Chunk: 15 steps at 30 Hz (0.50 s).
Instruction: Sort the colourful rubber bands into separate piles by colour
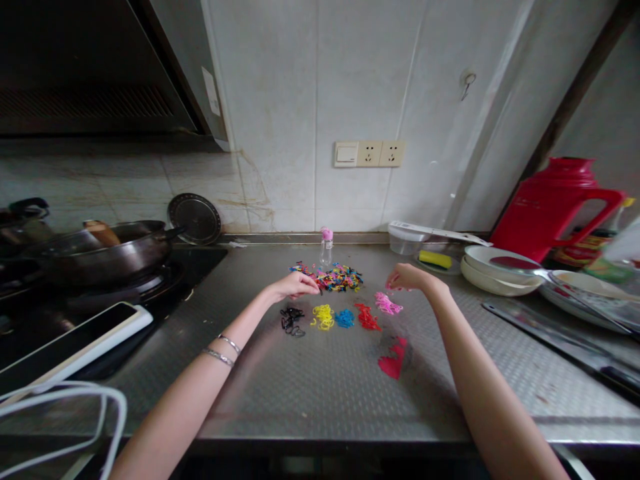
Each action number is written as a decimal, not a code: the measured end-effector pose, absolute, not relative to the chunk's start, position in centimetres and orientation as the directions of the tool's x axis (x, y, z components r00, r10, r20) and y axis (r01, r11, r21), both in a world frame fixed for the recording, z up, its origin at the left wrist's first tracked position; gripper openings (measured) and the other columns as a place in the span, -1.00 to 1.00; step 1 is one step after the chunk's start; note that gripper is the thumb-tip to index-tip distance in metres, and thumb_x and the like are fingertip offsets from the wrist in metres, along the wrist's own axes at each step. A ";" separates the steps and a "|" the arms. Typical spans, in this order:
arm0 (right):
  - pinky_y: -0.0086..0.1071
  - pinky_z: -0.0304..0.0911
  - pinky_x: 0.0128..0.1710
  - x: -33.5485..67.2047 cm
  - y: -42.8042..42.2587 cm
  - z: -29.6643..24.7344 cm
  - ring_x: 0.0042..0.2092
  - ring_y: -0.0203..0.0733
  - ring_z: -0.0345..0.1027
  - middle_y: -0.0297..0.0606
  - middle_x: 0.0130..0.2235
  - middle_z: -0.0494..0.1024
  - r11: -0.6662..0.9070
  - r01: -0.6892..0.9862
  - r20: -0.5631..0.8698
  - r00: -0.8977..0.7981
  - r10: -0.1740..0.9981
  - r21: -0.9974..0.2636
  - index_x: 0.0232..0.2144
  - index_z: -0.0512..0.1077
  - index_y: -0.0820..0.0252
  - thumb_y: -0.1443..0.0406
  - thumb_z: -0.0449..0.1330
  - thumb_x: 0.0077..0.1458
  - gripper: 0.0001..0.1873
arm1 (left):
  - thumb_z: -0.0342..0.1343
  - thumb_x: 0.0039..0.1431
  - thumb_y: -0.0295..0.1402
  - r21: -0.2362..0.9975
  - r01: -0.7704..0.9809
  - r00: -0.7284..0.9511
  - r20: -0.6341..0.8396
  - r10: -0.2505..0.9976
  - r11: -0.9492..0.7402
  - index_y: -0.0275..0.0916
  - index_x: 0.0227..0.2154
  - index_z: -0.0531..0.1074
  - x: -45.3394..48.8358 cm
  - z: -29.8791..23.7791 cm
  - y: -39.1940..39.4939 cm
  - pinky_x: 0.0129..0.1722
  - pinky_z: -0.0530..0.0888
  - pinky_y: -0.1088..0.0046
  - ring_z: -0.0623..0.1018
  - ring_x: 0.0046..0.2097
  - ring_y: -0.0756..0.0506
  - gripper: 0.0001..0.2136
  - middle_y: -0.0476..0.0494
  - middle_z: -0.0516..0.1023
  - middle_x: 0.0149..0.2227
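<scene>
A mixed heap of small colourful elastic bands (345,277) lies on the steel counter. My left hand (295,285) is at its left edge, fingertips pinched together; whatever they hold is too small to make out. Over the pink elastic bands (389,303), my right hand (406,277) is closed in a pinch, with a bit of pink at its fingertips. In a row nearer me lie piles of black bands (292,321), yellow bands (323,317), blue bands (345,318) and red bands (367,317). Behind the heap stands a small clear bottle (326,250) with a pink cap.
A torn-looking red patch (393,359) lies in front of the piles. To the right are a yellow sponge (435,259), stacked bowls (500,275), a cleaver (555,340) and a red thermos (550,207). At left are a pan (120,250) on the stove and a white device (75,343) with cable.
</scene>
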State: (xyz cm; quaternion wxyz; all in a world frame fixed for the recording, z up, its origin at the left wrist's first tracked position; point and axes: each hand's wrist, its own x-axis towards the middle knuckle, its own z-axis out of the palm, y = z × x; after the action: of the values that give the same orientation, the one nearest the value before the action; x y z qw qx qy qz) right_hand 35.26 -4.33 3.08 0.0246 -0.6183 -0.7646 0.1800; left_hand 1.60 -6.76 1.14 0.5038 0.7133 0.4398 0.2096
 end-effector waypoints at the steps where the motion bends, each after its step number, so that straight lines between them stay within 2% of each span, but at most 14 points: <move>1: -0.51 0.21 -0.55 35.3 -4.4 3.0 -0.47 -0.26 0.38 -0.12 -0.44 0.56 0.141 0.939 -0.224 -0.217 0.950 -0.315 -0.41 0.54 0.31 0.45 0.13 -0.19 -0.76 | 0.20 -0.20 -0.13 0.907 0.410 0.501 -0.138 0.854 -0.094 -0.35 -0.35 0.48 1.5 1.2 -6.7 -0.67 -0.05 0.57 0.04 -0.67 0.15 -0.61 0.13 0.12 -0.73; 4: -0.52 0.22 -0.57 35.4 -4.4 2.8 -0.49 -0.27 0.38 -0.13 -0.46 0.55 0.103 0.946 -0.246 -0.184 0.952 -0.308 -0.40 0.53 0.30 0.47 0.13 -0.22 -0.74 | 0.14 -0.13 -0.09 0.904 0.417 0.382 -0.080 0.921 -0.094 -0.36 -0.37 0.48 1.6 1.1 -6.5 -0.67 -0.05 0.57 0.03 -0.68 0.14 -0.61 0.13 0.10 -0.73; 7: -0.53 0.22 -0.55 35.3 -3.8 2.6 -0.47 -0.27 0.39 -0.14 -0.44 0.55 0.135 0.953 -0.163 -0.184 0.969 -0.270 -0.35 0.52 0.31 0.48 0.11 -0.20 -0.70 | 0.09 -0.08 -0.14 0.856 0.485 0.264 0.049 0.963 -0.177 -0.38 -0.45 0.49 1.9 0.3 -5.9 -0.65 0.05 0.57 0.12 -0.66 0.12 -0.67 0.07 0.21 -0.71; 11: -0.56 0.22 -0.44 33.7 -3.6 2.6 -0.36 -0.27 0.41 -0.18 -0.35 0.56 0.276 0.931 0.011 -0.281 0.959 -0.241 -0.35 0.52 0.28 0.45 0.09 -0.15 -0.71 | 0.11 -0.11 -0.32 0.704 0.614 0.325 0.187 0.927 -0.357 -0.37 -0.51 0.50 2.5 -1.3 -5.0 -0.50 0.22 0.55 0.32 -0.54 0.06 -0.81 -0.04 0.43 -0.58; 15: -0.55 0.18 -0.39 31.1 -4.4 2.7 -0.30 -0.26 0.40 -0.24 -0.33 0.56 0.390 0.899 0.089 -0.380 0.921 -0.198 -0.32 0.51 0.18 0.38 0.06 -0.10 -0.72 | 0.09 -0.12 -0.38 0.537 0.732 0.361 0.215 0.907 -0.419 -0.34 -0.49 0.51 2.7 -1.8 -5.1 -0.49 0.21 0.54 0.33 -0.53 0.04 -0.85 -0.04 0.44 -0.59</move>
State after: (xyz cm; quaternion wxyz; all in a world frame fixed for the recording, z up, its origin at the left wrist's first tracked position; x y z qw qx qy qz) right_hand 31.08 -4.44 2.68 0.0927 -0.5490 -0.8286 0.0584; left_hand 2.71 -5.07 -1.80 0.1778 0.8056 0.5088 0.2458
